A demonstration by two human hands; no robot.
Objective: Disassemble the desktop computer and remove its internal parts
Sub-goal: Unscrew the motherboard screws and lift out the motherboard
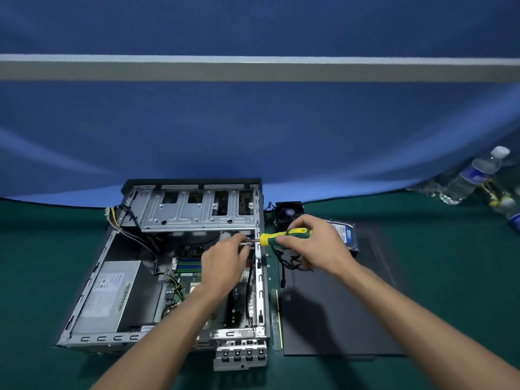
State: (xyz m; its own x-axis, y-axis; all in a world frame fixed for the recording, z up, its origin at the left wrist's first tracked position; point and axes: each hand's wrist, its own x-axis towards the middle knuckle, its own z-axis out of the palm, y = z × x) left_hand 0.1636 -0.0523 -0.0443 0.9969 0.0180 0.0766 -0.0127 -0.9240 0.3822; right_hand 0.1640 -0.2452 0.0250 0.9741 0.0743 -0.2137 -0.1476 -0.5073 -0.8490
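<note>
The open computer case point(157, 266) lies on the green table point(450, 277), its lid point(337, 311) and the hard drive point(344, 233) put just beside it. The right hand point(312, 243) grips a screwdriver point(284, 237) pointing sideways into the case, probably at a screw. The left hand point(225, 263), inside the case, pinches the shaft to guide the tip.

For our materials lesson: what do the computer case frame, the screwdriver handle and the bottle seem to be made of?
Computer case frame: bare sheet metal, apparently steel; grey sheen, stamped slots.
Screwdriver handle: likely plastic or rubber; glossy yellow and green.
Bottle: clear plastic, seemingly; see-through, white cap.
</note>
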